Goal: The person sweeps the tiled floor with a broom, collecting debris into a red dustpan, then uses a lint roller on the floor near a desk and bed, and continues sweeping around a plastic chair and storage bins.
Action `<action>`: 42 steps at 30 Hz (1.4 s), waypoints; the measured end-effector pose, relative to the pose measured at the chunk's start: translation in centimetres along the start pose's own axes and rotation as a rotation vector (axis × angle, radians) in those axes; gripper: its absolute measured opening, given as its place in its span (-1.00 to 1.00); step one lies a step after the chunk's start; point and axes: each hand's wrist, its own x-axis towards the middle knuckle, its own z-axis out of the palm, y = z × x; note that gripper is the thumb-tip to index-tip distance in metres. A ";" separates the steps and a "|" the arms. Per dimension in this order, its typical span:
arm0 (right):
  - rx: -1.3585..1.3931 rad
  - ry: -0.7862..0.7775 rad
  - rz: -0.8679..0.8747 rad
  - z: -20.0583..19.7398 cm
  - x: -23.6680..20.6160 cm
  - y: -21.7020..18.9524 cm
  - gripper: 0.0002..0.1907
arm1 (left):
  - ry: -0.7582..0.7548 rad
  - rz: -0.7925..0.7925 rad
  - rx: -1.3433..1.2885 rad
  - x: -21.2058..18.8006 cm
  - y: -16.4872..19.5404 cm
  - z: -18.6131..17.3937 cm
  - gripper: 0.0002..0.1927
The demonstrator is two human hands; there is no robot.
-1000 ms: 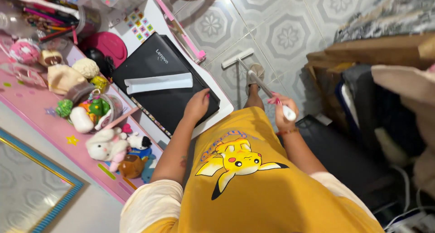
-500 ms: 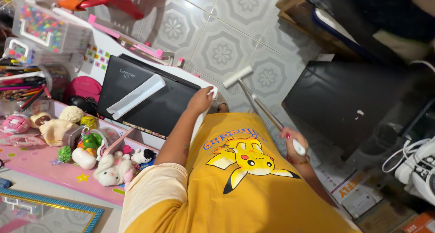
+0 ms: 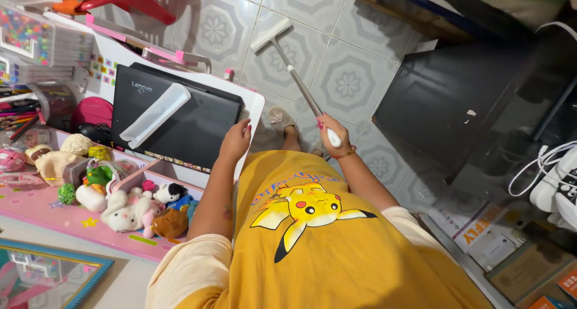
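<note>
Tiled floor (image 3: 354, 80): pale grey tiles with a flower pattern, seen from above; most of the upper middle of the view is taken up by it.

Dark cabinet (image 3: 445, 104): a black box-like unit set on the floor at the right, well apart from the desk.

White desk (image 3: 252, 101): a small desk with pink edging at the left. A closed black laptop (image 3: 192, 125) is carried on it, and a folded white cloth (image 3: 155, 115) is laid slantwise across the lid.

Pink shelf (image 3: 72, 222): a low ledge at the lower left, crowded with small plush toys (image 3: 129, 213) and figurines.

Long-handled mop (image 3: 297, 80): a thin metal pole with a flat white head (image 3: 270, 35). Its long axis is run diagonally, from the grip at the lower right up and away to the head at the upper left. The head is pointed away from the person and is rested on the floor just beyond the desk's corner.

Right hand (image 3: 330, 131): closed around the white near end of the mop's pole, fingers wrapped tight.

Left hand (image 3: 235, 139): fingers spread loosely apart, palm laid flat on the desk's near corner beside the laptop; nothing is gripped.
</note>
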 end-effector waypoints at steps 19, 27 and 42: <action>-0.060 0.217 0.130 -2.4 1.3 3.9 -0.81 | -0.044 0.029 0.068 -3.7 2.1 0.0 -0.62; -0.148 0.573 0.515 -11.3 -26.8 -6.9 -0.84 | -0.147 0.152 0.127 -2.4 2.7 3.6 -0.61; -0.182 0.737 0.356 -9.5 -21.3 -1.9 -0.79 | -0.257 0.470 0.240 -2.5 6.1 10.4 -0.63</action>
